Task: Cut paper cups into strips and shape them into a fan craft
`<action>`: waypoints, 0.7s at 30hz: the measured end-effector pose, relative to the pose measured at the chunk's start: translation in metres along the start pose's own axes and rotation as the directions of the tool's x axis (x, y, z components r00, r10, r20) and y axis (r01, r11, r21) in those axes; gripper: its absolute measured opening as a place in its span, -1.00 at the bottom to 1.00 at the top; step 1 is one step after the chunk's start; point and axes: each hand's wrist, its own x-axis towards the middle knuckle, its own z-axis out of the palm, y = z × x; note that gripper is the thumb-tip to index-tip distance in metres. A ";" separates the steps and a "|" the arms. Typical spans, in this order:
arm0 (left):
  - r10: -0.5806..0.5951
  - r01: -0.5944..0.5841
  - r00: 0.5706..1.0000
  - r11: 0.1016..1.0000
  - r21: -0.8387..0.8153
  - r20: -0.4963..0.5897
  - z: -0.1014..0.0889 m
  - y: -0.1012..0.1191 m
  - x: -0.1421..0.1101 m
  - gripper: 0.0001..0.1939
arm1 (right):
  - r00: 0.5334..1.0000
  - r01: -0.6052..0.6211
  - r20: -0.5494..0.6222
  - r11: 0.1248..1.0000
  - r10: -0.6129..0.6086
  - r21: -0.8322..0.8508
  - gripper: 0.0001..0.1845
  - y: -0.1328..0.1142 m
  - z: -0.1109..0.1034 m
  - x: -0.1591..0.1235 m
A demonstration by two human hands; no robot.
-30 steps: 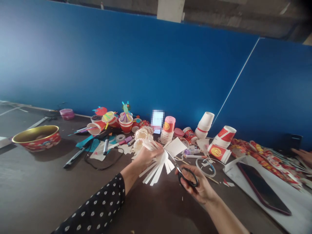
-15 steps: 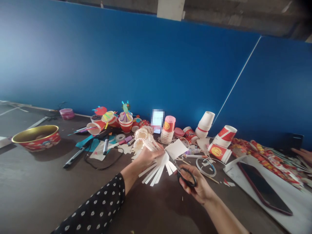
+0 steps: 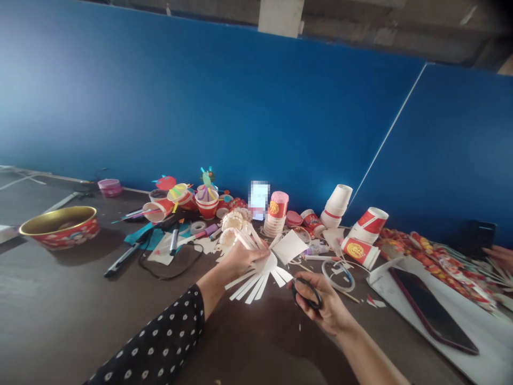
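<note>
The left hand (image 3: 240, 261) grasps a white paper cup cut into fanned strips (image 3: 262, 275), while the right hand (image 3: 326, 306) clenches black-handled metal scissors (image 3: 308, 293).

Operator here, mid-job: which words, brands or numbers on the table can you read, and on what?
None can be read: the emblem on the red-and-white paper cup is too small and blurred, and the white patch behind the cups is pixelated.

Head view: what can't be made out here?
Head view:
- Paper cup strips: the cup's middle is hidden by the left hand.
- Scissors: blades barely visible, lost against the white strips by the right hand.
- Pale rectangle at the back: pixelated, unreadable.
- Another person's hand: cut off by the right edge.
</note>
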 end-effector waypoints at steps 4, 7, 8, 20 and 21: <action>-0.008 0.008 1.000 1.000 -0.010 0.012 0.001 0.001 -0.001 -0.78 | 1.000 -0.005 0.005 1.000 0.006 -0.030 -0.56 -0.001 -0.001 0.000; -0.011 0.011 1.000 1.000 -0.010 0.006 0.001 0.001 -0.001 -0.77 | 1.000 -0.004 0.005 0.999 0.004 -0.042 -0.56 -0.002 0.000 0.000; -0.011 0.011 1.000 1.000 -0.004 0.000 0.001 0.002 -0.001 -0.76 | 1.000 -0.005 0.001 0.999 0.005 -0.042 -0.56 -0.002 0.000 0.000; -0.012 0.011 1.000 0.998 0.066 0.015 0.000 0.001 0.000 -0.74 | 0.999 -0.027 -0.024 0.995 0.025 -0.096 -0.55 -0.003 0.000 0.000; -0.011 0.009 1.000 0.997 0.073 0.022 0.000 0.002 0.000 -0.75 | 0.999 -0.027 -0.027 0.995 0.025 -0.098 -0.55 -0.003 0.000 0.000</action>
